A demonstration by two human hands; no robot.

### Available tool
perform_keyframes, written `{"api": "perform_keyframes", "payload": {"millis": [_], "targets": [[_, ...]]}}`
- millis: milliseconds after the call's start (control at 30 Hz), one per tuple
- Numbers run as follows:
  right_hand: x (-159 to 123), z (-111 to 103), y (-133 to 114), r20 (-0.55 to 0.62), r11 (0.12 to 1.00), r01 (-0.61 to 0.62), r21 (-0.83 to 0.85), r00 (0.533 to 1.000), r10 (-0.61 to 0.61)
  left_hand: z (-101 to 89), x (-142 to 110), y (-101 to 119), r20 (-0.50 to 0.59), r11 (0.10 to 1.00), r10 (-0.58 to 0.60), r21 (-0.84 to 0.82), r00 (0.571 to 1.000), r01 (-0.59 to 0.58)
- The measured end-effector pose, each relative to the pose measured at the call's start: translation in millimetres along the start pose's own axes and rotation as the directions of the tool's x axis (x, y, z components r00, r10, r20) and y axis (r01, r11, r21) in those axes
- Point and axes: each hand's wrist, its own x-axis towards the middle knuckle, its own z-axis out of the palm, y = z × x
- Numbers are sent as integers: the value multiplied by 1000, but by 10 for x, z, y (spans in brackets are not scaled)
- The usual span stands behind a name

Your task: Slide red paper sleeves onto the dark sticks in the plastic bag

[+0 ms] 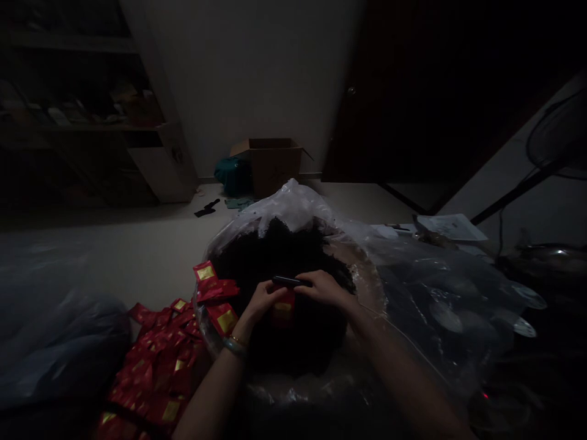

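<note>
In a dim room, my left hand (pixel 262 300) pinches a small red packet (pixel 283 310) over a heap of dark loose material (pixel 275 256) that lies in a clear plastic bag (pixel 293 208). Close beside it, my right hand (pixel 323 287) grips a slim dark tool (pixel 288 282) at the packet's top. Both hands have their fingers curled. A bangle circles my left wrist. A pile of several red packets with gold labels (pixel 156 360) lies to the left, and a few rest on the bag's rim (pixel 215 290).
A dark bag (pixel 55 348) sits at the far left. Crumpled clear plastic (pixel 458 299) spreads to the right. An open cardboard box (pixel 270 162) stands by the far wall, a shelf unit (pixel 92 122) at the left, a fan (pixel 557 137) at the right.
</note>
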Motion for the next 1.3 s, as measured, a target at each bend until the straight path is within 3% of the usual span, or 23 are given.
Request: {"api": "perform_keyframes", "payload": {"millis": [133, 233, 333, 467, 567, 633, 700, 767, 833, 967, 1300], "targets": [[18, 48, 30, 6, 998, 1, 64, 1000, -2, 2, 8, -23, -20, 999, -43, -16, 999, 43], [38, 79, 104, -23, 979, 11, 202, 1000, -6, 9, 2, -19, -30, 998, -56, -25, 998, 56], [39, 120, 262, -131, 962, -75, 262, 985, 113, 12, -2, 7, -86, 998, -19, -67, 996, 13], [-21, 227, 512, -93, 964, -259, 58, 960, 263, 3, 10, 17, -222, 995, -19, -98, 975, -3], [-55, 320, 564, -88, 950, -304, -66, 950, 298, -2, 23, -9, -260, 996, -30, -93, 965, 6], [-32, 382, 481, -184, 965, -260, -38, 951, 249, -1, 27, -26, -273, 998, 6, -66, 962, -25], [32, 457, 321, -276, 987, -127, 99, 950, 150, 0, 26, -29, -282, 998, 48, -28, 958, -58], [118, 547, 136, -322, 959, 28, 281, 944, 67, 0, 20, -17, -276, 996, 83, 9, 958, -83], [200, 637, -13, -372, 914, 89, 396, 925, 71, -2, 11, 0, -268, 994, 112, 46, 957, -103], [287, 736, -101, -411, 851, 101, 516, 900, 143, 4, 4, 16, -272, 986, 146, 117, 951, -118], [251, 660, 26, -324, 777, 102, 622, 936, 136, -43, 13, 19, -157, 993, 113, 39, 981, -109]]}}
